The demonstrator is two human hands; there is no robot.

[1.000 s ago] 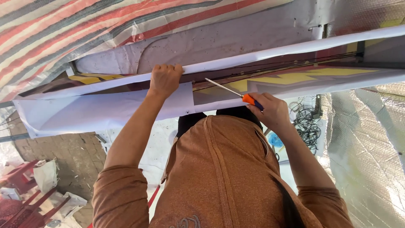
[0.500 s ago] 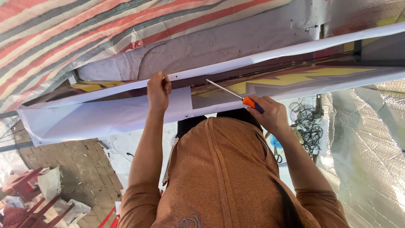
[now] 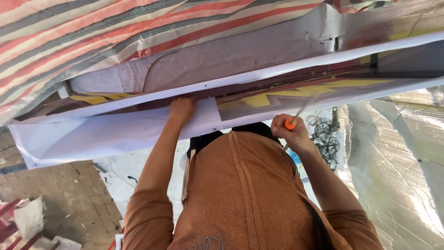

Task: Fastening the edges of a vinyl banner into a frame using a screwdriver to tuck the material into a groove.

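Head view showed the left hand still pressed flat against the white sheet; the right hand, clamped on the orange-handled screwdriver, had swung its blade upright, right of that sheet.

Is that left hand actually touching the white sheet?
Touching. The head view shows the left hand pressed flat against the white sheet, fingers tucked over its upper edge.

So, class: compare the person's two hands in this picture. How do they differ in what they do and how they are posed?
The left hand presses flat against the white sheet, holding no tool; the right hand is closed in a fist around an orange-handled screwdriver. The left reaches higher, the right sits lower. Both are bare and raised overhead.
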